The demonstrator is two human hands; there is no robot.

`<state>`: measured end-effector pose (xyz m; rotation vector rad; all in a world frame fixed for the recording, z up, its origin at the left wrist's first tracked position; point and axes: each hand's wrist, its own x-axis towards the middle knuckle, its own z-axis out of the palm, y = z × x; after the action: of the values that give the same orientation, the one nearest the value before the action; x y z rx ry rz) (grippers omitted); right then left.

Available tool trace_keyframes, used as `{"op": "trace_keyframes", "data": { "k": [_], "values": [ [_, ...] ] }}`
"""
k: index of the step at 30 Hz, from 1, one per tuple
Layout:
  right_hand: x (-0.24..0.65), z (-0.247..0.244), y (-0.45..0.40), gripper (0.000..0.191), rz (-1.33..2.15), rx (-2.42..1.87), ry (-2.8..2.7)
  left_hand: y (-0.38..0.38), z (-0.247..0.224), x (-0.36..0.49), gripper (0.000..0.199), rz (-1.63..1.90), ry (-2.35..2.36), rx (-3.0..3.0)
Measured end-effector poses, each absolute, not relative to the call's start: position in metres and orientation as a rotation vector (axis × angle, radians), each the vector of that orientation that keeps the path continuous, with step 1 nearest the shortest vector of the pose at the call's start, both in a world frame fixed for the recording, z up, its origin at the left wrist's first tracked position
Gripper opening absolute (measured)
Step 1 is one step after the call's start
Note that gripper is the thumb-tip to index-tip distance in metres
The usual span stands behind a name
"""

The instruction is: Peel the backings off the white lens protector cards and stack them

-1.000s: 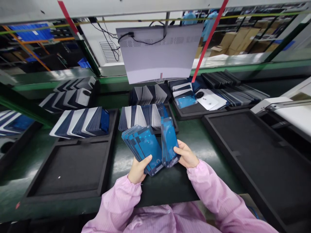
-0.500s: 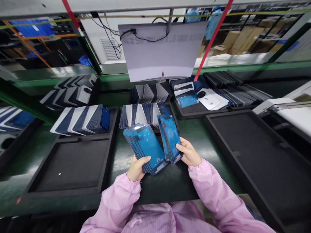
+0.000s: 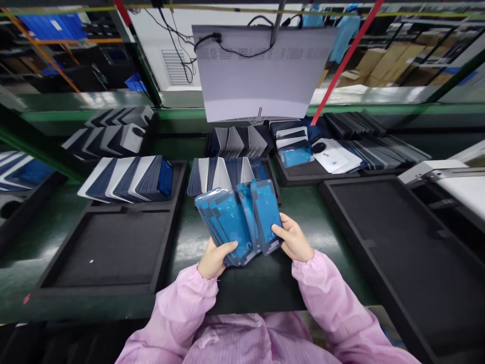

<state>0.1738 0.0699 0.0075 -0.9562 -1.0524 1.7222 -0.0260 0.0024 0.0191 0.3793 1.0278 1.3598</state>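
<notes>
One bare left hand (image 3: 212, 259) and one bare right hand (image 3: 297, 241) hold two fans of thin, rectangular, blue-faced panels (image 3: 231, 222), too overlapped to count singly. Beyond the grip: one pale-grey rectangular monitor (image 3: 261, 76), two red tape strips (image 3: 346, 63). Rightward: one large black rectangular tray (image 3: 397, 227).

Your left hand (image 3: 215, 258) grips a fanned stack of blue-faced panels (image 3: 231, 217), thumb on the top one, while your right hand (image 3: 294, 239) pinches a second fan (image 3: 267, 207) close beside it. Just beyond them stands a row of leaning sheets (image 3: 223, 174). To your left a black tray (image 3: 109, 247) holds more sheets (image 3: 129, 177) at its far end; to your right lies a long black tray (image 3: 401, 242), and a grey monitor back (image 3: 261, 76) hangs ahead
</notes>
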Motion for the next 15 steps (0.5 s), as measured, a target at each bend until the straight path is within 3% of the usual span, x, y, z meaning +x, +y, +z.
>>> {"op": "trace_keyframes", "data": {
  "k": [9, 15],
  "values": [
    [0.161, -0.001, 0.061, 0.036, 1.729, -0.981, -1.258, 0.002, 0.018, -0.022, 0.056, 1.369, 0.975, 0.530],
    [0.169, 0.005, 0.070, 0.038, 1.698, -0.956, -0.998, 0.004, 0.020, -0.029, 0.055, 1.333, 0.905, 0.422]
  ]
}}
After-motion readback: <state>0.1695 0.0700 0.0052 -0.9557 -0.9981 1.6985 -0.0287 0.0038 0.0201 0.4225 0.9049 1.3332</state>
